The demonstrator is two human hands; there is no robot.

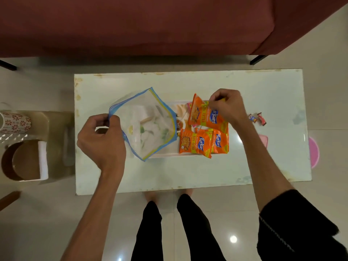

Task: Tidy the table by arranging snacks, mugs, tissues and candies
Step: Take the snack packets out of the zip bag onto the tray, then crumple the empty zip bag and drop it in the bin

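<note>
Here, clear zip bag [148,125] open, packet [205,114] outside

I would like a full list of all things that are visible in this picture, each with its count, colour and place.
Zip bag: 1, clear with blue and yellow edge, held open above the table's left half.
Snack packets: 3, orange; two lie on the tray, one is lifted.
Tray: 1, white, table centre.
Candies: 2 or so, red wrappers, table's right part.
Table: 1, white, centre.
Sofa: 1, dark red, behind the table.
Mug: 1, white with red flowers, far left.
Pink things: 2, under the table's right edge; kind unclear.
Left hand: its grip pinches the bag's rim.
Right hand: pinches the lifted packet's top.
</note>
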